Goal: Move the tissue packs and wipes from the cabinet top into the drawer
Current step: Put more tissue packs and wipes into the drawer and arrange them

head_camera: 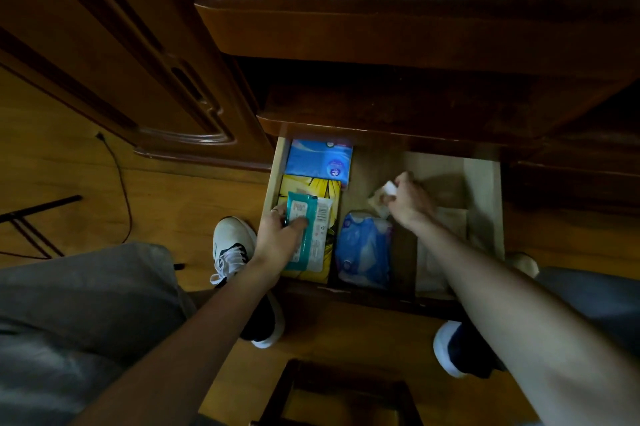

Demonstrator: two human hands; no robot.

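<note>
The open wooden drawer sits low in the cabinet. At its back left lies a blue tissue pack. In front of that is a yellow pack, and a teal and white wipes pack rests on top of it. My left hand grips the wipes pack at its left edge. A crumpled pale blue tissue pack lies in the drawer's middle. My right hand is further back and holds a small white and tan packet between its fingers.
Brown paper lines the right side of the drawer. A dark cabinet ledge overhangs the drawer's back. My shoes stand on the wooden floor by the drawer front. A dark stool frame stands below, and a black cable runs at left.
</note>
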